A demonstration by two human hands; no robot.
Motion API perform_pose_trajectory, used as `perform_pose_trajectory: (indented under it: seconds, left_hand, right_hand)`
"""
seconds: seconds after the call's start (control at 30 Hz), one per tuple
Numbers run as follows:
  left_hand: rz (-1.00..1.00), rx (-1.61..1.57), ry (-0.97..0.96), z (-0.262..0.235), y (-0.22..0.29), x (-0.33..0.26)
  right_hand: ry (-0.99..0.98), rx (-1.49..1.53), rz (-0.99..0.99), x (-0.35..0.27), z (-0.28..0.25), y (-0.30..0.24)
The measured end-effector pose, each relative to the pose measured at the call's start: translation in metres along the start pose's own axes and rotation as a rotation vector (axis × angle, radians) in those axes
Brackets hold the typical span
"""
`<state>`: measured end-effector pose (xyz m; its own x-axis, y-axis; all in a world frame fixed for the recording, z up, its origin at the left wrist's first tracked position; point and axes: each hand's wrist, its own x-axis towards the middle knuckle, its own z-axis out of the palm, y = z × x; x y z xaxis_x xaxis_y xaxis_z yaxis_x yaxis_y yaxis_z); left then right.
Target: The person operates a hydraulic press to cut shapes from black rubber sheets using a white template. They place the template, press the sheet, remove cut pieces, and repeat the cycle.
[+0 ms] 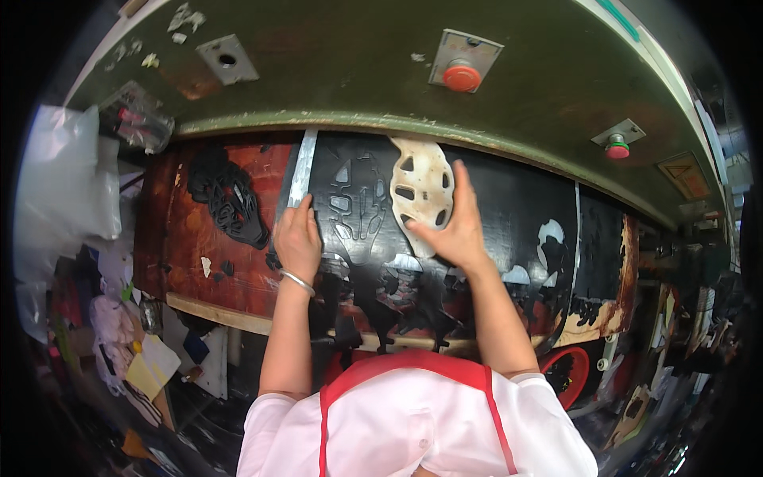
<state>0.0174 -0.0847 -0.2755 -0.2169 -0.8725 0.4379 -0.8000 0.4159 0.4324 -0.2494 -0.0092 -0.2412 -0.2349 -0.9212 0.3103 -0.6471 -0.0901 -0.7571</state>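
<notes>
A cream, sole-shaped cutting die [421, 184] with several cut-out openings lies on a black sheet [509, 199]. My right hand [455, 226] grips its near right side, thumb over the near end and fingers along the right edge. Left of the die, the sheet bears a cut outline [358, 208] of similar shape. My left hand [299, 245] rests at the sheet's left edge, fingers stretched forward and touching the near end of a pale metal strip [303, 168]. It wears a bangle and holds nothing that I can see.
Black cut pieces [228, 199] are heaped on the red-brown board [270, 163] at left. Ragged black scraps [429, 298] hang over the front edge. A green machine beam [342, 87] with a red button [462, 76] spans the far side. A red tub [579, 374] stands below right.
</notes>
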Motion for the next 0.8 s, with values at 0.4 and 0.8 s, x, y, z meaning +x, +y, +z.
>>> perform_pose_trajectory:
  seconds: [0.4, 0.8]
  left_hand:
    - [-0.328, 0.047, -0.191, 0.010, 0.002, -0.008]
    - [-0.239, 0.001, -0.019, 0.026, -0.003, 0.014]
  right_hand:
    - [0.897, -0.427, 0.165, 0.103, -0.160, 0.077]
    - [0.707, -0.204, 0.724, -0.044, -0.179, 0.159]
